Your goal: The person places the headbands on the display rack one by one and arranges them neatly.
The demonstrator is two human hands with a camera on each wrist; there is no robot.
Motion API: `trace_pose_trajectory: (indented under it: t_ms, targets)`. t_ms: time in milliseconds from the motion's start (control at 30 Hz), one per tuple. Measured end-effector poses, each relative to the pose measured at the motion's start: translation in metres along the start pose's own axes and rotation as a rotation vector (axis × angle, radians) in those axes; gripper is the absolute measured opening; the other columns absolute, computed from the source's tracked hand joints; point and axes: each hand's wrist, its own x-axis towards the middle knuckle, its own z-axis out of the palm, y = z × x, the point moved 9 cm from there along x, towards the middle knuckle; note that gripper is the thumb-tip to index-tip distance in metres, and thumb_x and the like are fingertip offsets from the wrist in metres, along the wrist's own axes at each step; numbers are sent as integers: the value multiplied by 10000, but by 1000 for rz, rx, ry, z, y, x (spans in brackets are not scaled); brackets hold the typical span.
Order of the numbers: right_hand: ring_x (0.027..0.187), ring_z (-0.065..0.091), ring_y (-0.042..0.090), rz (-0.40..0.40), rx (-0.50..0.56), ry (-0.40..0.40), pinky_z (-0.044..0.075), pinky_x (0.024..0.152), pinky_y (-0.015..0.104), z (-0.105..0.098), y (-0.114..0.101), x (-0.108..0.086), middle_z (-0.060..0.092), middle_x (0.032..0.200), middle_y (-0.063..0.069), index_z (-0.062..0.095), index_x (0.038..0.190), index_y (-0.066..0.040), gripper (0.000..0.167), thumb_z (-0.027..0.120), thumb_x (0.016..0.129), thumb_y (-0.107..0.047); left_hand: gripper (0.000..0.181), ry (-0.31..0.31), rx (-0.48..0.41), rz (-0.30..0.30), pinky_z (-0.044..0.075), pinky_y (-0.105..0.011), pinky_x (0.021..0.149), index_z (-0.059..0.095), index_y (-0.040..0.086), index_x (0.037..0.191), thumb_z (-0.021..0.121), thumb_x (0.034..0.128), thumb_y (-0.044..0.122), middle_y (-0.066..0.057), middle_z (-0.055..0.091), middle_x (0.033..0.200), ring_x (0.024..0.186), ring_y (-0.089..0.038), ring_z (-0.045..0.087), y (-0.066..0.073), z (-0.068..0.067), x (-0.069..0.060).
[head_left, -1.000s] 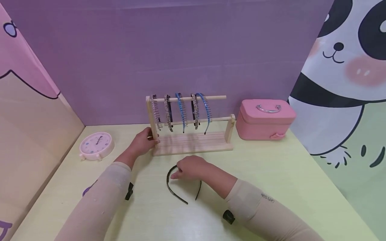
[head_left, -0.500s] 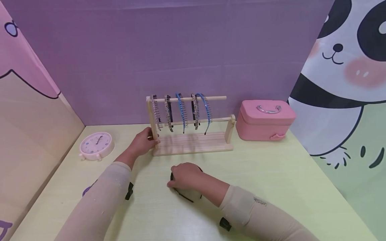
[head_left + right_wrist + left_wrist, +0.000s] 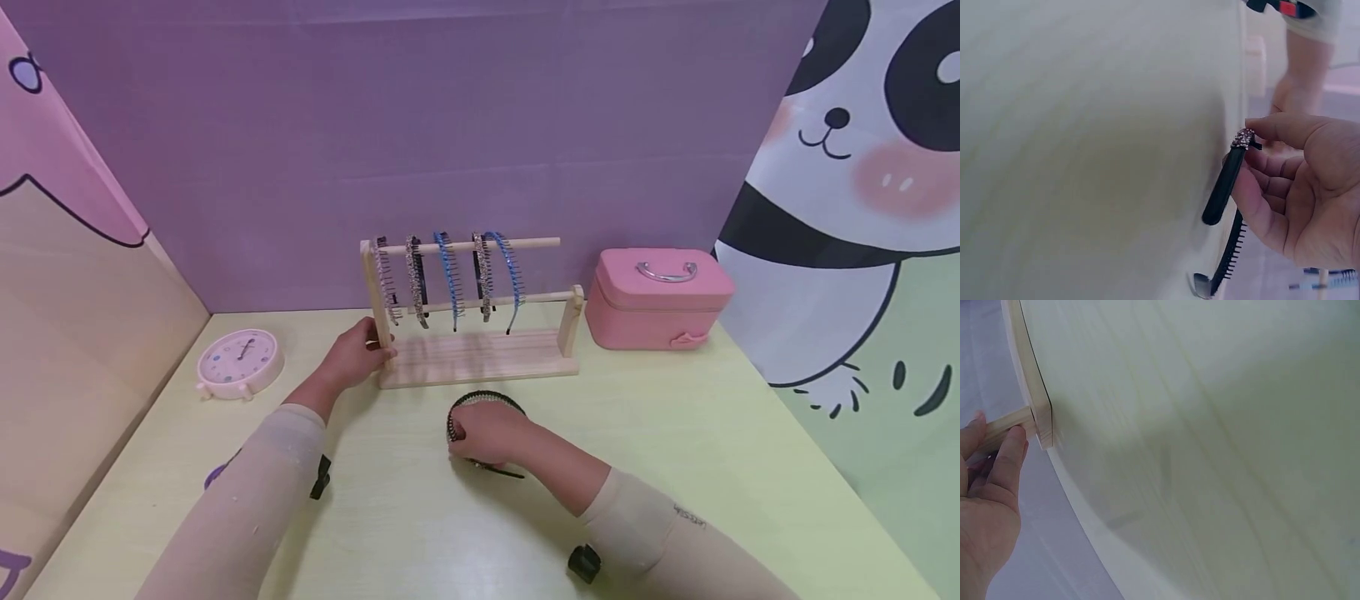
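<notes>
My left hand [image 3: 351,353] grips the left upright of a wooden headband rack [image 3: 480,358]; in the left wrist view its fingers and thumb are around the wooden post [image 3: 1002,428]. Closer to me, my right hand [image 3: 491,432] holds a black toothed headband [image 3: 487,394] just at or above the table; I cannot tell whether it touches. The right wrist view shows thumb and fingers pinching this headband [image 3: 1224,186] beside a sparkly patch, one dark end pointing down. Several headbands hang over the rack's upper bar, including a blue one [image 3: 450,275] and a glittery one [image 3: 416,279].
A pink case [image 3: 660,300] with a silver handle stands to the right of the rack. A pink clock [image 3: 240,363] lies at the far left of the pale table [image 3: 420,533]. Purple cloth [image 3: 465,117] hangs behind.
My right hand has shifted toward me, then away and to the right, turning the black headband so its arch faces the rack and its ends point right. My left hand stays on the upright.
</notes>
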Motion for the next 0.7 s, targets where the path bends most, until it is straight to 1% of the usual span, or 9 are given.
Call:
trace_pose_trajectory:
  t_ms: [67, 167, 300, 500, 700]
  targets:
    - [509, 591, 117, 2, 67, 14, 486, 567, 264, -7, 8, -5, 601, 673, -64, 567, 798, -208, 201, 645, 929, -339, 416, 0, -5, -4, 552, -423, 956, 456, 46, 1319, 643, 960, 147, -148, 562, 1295, 1295, -316, 530, 0, 0, 0]
    - [550, 633, 146, 37, 209, 18, 526, 554, 291, -18, 22, -14, 633, 714, -34, 585, 865, -188, 165, 648, 933, -324, 413, 2, -5, -8, 550, -423, 961, 455, 48, 1315, 641, 961, 152, -152, 563, 1299, 1290, -314, 534, 0, 0, -1]
    - [610, 655, 184, 70, 373, 39, 574, 552, 332, -35, 44, -27, 653, 766, 14, 586, 933, -148, 177, 654, 943, -312, 409, 4, 2, -9, 547, -430, 963, 449, 50, 1315, 634, 966, 159, -166, 570, 1295, 1266, -319, 550, 0, 0, -1]
    - [666, 659, 235, 26, 582, 86, 607, 585, 388, -57, 72, -45, 648, 850, 73, 589, 1009, -80, 209, 639, 961, -277, 403, 6, 11, -4, 548, -426, 962, 448, 48, 1306, 633, 967, 162, -168, 573, 1300, 1249, -313, 567, 0, 1, -2]
    - [753, 652, 268, 0, 716, 147, 618, 632, 424, -78, 98, -63, 627, 895, 157, 580, 1079, -12, 283, 616, 975, -273, 397, 6, 10, -4, 548, -423, 961, 446, 49, 1301, 630, 969, 165, -167, 568, 1313, 1257, -309, 562, -1, 1, -2]
